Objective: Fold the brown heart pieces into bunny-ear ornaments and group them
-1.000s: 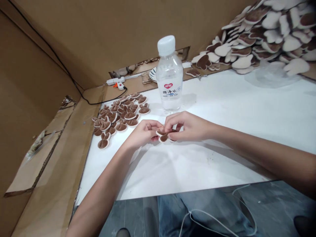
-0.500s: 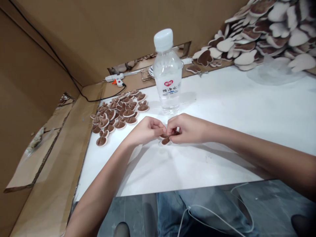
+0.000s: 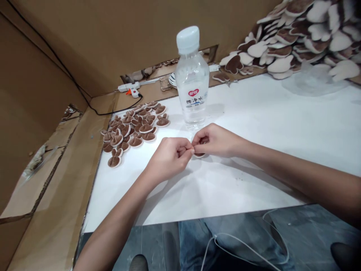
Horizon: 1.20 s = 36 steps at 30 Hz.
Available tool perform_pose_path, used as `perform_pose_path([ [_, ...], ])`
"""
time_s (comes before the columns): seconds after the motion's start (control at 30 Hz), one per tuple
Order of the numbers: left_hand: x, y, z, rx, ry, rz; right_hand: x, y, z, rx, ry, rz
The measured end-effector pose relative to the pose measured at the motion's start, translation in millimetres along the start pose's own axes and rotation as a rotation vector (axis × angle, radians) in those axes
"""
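My left hand (image 3: 173, 158) is closed in a pinch, its fingertips meeting those of my right hand (image 3: 216, 141) above the white tabletop (image 3: 180, 203). Whatever lies between the left fingertips is hidden. My right hand's fingers curl around a small brown plush piece (image 3: 199, 154) with a pale edge, mostly covered by the hand. Just behind the hands stands a clear water bottle (image 3: 193, 88) with a white cap. To the left lies a cluster of small brown plush pieces with pale rims (image 3: 135, 128), several with ear-like lobes.
A large heap of brown and white plush pieces (image 3: 307, 41) rises at the back right, beside a clear plastic bag (image 3: 313, 81). A white glue gun (image 3: 132, 88) with a black cord rests at the back left. Cardboard walls (image 3: 93, 45) enclose the table's back and left.
My left hand has turned and come slightly toward me, its pinch still against the right fingertips. My right hand has risen a little, and less of the brown plush shows beneath the fingers.
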State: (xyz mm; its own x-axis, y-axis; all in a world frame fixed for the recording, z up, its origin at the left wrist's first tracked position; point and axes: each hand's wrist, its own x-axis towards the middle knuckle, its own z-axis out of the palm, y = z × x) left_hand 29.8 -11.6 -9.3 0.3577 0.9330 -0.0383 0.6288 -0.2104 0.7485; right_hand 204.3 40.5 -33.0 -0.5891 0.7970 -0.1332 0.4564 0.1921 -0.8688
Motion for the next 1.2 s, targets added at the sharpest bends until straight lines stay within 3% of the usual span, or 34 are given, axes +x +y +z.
perform_pose_path([
  [0.13, -4.1, 1.8, 0.8, 0.075, 0.035, 0.058, 2.1, 2.5, -2.8, 0.071, 0.072, -0.007],
  [0.27, -2.4, -3.4, 1.4, 0.058, 0.066, 0.020, 1.5, 3.3, -6.4, 0.186, 0.115, -0.024],
  [0.4, 2.6, -10.0, -0.5, -0.080, 0.070, -0.073, -0.5, 0.1, -8.5, 0.270, 0.111, -0.019],
  [0.63, 12.3, -16.4, -1.9, -0.375, 0.058, -0.107, 0.6, 0.8, -9.2, 0.333, 0.011, -0.065],
  [0.87, 24.2, -34.5, -1.1, -0.595, -0.065, -0.134, 2.7, 2.9, -9.4, 0.368, -0.100, -0.092],
  [1.07, 33.3, -37.1, -8.7, -0.698, -0.207, -0.267, 4.3, 6.3, -7.9, 0.253, -0.192, -0.063],
  [1.2, 37.4, -31.5, -12.6, -0.619, -0.259, -0.331, 3.5, 4.2, -5.1, 0.174, -0.222, -0.025],
])
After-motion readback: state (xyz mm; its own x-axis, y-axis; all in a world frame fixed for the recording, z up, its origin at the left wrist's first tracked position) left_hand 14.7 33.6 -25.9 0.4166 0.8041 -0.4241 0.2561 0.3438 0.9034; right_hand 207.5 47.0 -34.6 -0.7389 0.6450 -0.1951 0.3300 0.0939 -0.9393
